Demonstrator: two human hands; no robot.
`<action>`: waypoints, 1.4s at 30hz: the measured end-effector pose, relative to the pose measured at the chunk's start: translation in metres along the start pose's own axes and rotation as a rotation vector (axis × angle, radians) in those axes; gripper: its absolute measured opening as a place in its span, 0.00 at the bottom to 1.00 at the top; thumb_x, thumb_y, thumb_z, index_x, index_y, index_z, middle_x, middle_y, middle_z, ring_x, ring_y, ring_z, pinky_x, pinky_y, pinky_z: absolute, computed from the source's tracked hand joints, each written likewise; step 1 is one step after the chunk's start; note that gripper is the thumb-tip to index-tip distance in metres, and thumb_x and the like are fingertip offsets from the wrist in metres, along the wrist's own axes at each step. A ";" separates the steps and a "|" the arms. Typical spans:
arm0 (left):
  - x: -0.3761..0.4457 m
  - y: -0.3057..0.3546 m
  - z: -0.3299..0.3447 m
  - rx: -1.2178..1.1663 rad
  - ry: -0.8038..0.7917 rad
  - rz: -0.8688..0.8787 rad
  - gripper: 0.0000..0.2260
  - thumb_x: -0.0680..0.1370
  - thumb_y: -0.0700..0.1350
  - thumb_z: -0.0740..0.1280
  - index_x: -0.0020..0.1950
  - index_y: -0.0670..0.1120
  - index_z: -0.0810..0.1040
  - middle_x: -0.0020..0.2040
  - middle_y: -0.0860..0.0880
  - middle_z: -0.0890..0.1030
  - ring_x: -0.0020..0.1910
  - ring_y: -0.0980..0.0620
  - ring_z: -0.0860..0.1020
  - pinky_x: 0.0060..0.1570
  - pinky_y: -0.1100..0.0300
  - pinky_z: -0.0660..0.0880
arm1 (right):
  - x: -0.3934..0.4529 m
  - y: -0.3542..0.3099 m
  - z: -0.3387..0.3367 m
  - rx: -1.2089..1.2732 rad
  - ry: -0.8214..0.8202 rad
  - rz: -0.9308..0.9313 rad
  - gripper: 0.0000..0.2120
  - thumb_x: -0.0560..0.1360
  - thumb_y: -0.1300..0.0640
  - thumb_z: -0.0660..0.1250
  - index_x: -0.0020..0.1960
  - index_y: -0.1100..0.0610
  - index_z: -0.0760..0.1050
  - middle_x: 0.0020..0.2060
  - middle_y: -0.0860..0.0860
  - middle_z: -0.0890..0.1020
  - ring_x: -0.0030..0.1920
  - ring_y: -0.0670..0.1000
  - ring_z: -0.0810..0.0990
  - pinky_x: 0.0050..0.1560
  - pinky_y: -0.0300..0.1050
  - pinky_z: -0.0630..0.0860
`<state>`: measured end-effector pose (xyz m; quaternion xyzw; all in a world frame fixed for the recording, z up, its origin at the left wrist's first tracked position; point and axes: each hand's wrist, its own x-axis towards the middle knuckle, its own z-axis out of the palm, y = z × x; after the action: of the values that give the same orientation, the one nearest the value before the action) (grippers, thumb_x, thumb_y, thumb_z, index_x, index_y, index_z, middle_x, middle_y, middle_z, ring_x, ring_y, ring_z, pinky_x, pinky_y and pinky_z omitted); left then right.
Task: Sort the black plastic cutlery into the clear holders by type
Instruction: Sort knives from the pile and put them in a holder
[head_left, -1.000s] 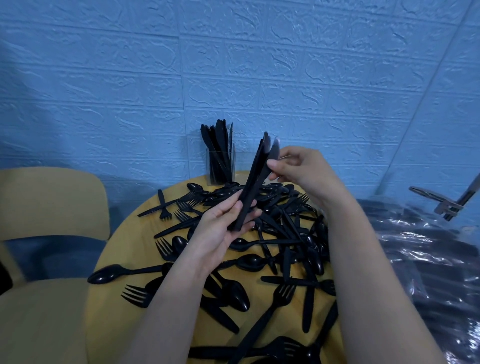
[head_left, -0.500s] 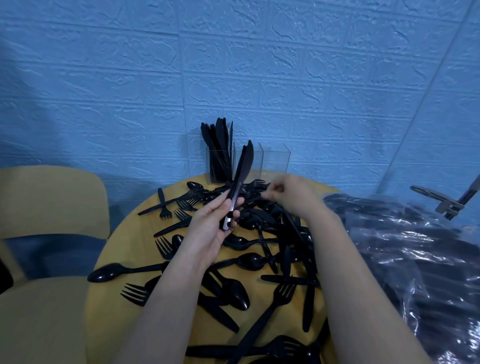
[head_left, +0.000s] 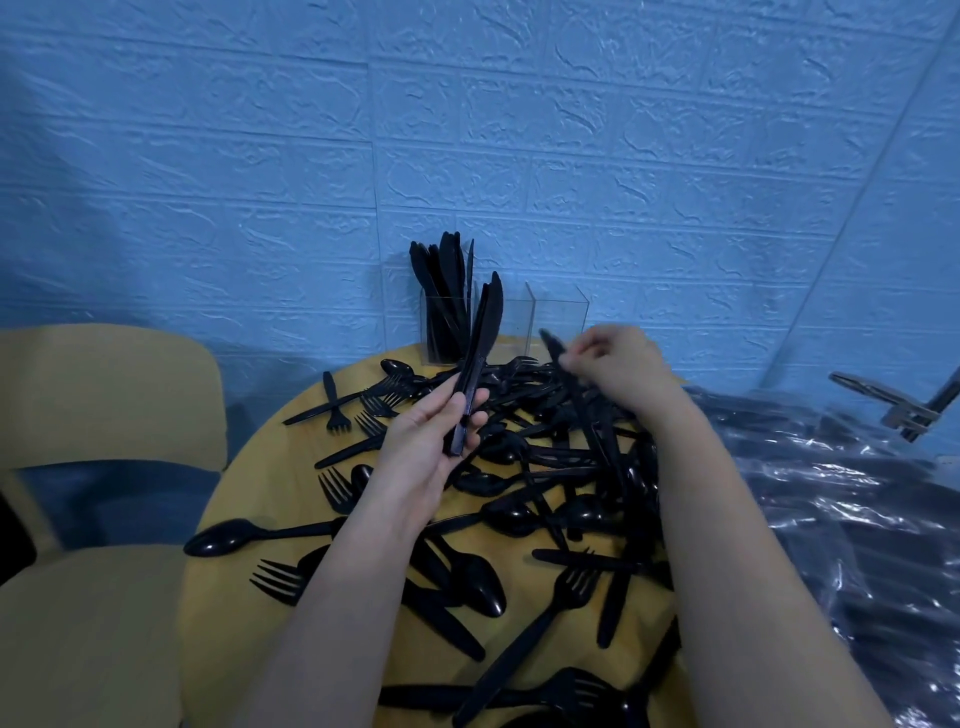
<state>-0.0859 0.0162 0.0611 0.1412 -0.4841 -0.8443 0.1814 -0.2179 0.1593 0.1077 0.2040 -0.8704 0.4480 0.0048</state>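
Observation:
A heap of black plastic forks, spoons and knives (head_left: 550, 467) covers a round yellow table (head_left: 244, 613). My left hand (head_left: 431, 436) is shut on a bundle of black knives (head_left: 480, 343), blades pointing up in front of the holders. My right hand (head_left: 618, 364) is pinching the handle of another black knife (head_left: 558, 353) at the far side of the heap, lifting its end. Against the wall stand clear square holders: the left holder (head_left: 441, 332) is filled with upright knives, and the right holder (head_left: 558, 322) looks empty.
A yellow chair (head_left: 98, 467) stands left of the table. Crumpled clear plastic bags (head_left: 831, 519) over dark cutlery lie to the right. A metal clamp-like fixture (head_left: 904, 405) sticks out at the far right. A blue textured wall is right behind the holders.
My right hand let go of the bundle, dropped to the far side of the heap and took hold of another knife. My left hand kept the bundle and lowered it a little to the left.

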 end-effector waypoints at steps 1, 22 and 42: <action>0.000 0.000 0.000 0.013 -0.002 0.006 0.13 0.80 0.36 0.60 0.62 0.43 0.77 0.48 0.47 0.83 0.36 0.57 0.79 0.36 0.66 0.76 | -0.002 -0.005 -0.005 0.091 0.047 -0.036 0.03 0.74 0.59 0.70 0.44 0.54 0.76 0.31 0.48 0.77 0.31 0.43 0.75 0.33 0.36 0.68; -0.004 -0.005 0.001 0.093 -0.229 -0.020 0.11 0.80 0.37 0.60 0.56 0.50 0.79 0.46 0.50 0.84 0.37 0.58 0.77 0.35 0.66 0.74 | -0.009 -0.020 0.015 0.534 -0.135 -0.006 0.10 0.75 0.57 0.68 0.54 0.58 0.71 0.42 0.51 0.79 0.31 0.45 0.78 0.33 0.36 0.74; 0.085 0.049 0.014 0.808 -0.091 0.179 0.14 0.82 0.45 0.59 0.67 0.49 0.75 0.60 0.51 0.80 0.58 0.54 0.77 0.60 0.61 0.72 | 0.080 -0.059 0.002 0.475 -0.089 -0.062 0.03 0.76 0.64 0.67 0.44 0.63 0.74 0.34 0.57 0.79 0.24 0.45 0.76 0.29 0.37 0.75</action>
<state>-0.1597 -0.0339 0.1056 0.1208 -0.7944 -0.5726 0.1625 -0.2700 0.0993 0.1678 0.2458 -0.7333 0.6303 -0.0679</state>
